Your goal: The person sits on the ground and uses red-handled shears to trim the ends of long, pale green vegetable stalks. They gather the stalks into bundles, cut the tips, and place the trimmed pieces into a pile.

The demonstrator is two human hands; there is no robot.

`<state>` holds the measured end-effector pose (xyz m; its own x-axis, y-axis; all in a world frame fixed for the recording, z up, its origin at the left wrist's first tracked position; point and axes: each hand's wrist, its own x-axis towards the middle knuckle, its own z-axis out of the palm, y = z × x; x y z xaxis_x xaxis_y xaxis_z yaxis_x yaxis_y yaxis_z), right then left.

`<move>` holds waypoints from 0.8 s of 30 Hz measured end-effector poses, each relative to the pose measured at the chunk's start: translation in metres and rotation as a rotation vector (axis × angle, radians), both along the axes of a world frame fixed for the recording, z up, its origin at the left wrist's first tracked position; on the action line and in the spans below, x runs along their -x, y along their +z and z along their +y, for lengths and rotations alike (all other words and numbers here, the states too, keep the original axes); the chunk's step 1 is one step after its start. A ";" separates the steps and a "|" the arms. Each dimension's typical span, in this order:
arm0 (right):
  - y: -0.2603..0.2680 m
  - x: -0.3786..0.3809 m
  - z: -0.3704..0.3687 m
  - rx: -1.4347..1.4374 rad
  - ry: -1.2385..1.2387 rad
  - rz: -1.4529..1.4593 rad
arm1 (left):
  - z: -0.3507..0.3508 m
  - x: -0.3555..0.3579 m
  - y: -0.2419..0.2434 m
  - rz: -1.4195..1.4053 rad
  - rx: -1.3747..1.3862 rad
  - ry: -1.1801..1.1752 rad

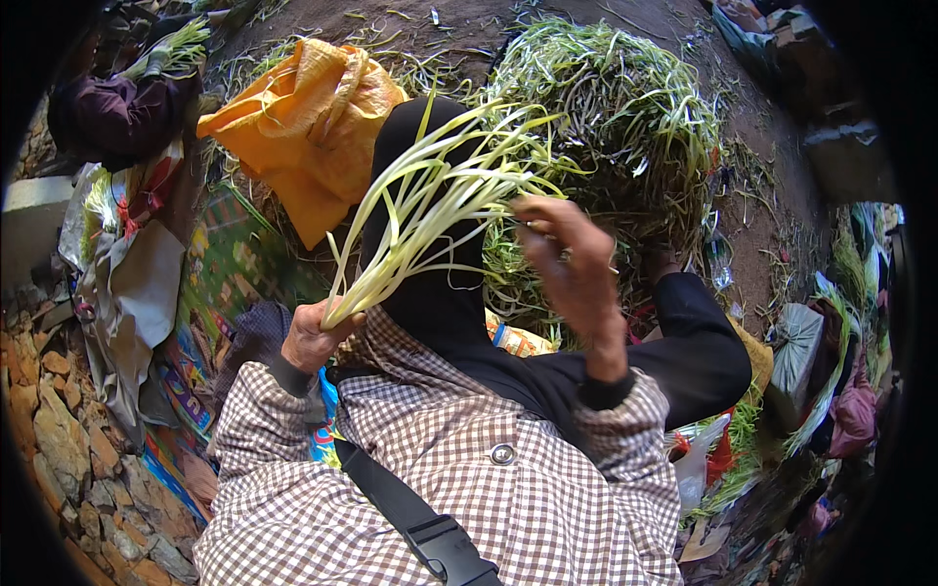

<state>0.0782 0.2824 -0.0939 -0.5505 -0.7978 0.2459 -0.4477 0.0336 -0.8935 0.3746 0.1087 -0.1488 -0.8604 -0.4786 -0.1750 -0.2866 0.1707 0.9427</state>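
My left hand [316, 338] is closed round the pale lower ends of a bunch of yellow-green leafy stalks [432, 198], which fans out up and to the right over my raised knee. Near the bunch's leafy right side is my right hand [568, 267], blurred, its fingers bent; whether a stalk is between them I cannot tell. Beyond it rises a large heap of similar long green and whitish stalks [601, 95], some tangled and brownish. Loose strands hang between the bunch and the heap.
An orange woven sack [315, 124] lies beyond my knee on the left. Flat stones [66, 432] cover the lower left. Another person's dark sleeve [121, 117] and a bundle of stalks [172, 51] show at upper left. Plastic bags [696, 469] and greens lie at right.
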 end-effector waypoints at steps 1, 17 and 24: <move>-0.008 -0.005 -0.017 0.087 0.034 0.134 | 0.003 0.001 0.001 0.071 -0.055 0.027; -0.024 -0.014 -0.050 0.061 -0.045 0.268 | 0.006 0.001 0.002 0.060 -0.360 0.125; -0.027 -0.022 -0.044 -0.090 -0.047 0.082 | 0.004 0.000 0.003 0.000 -0.426 0.149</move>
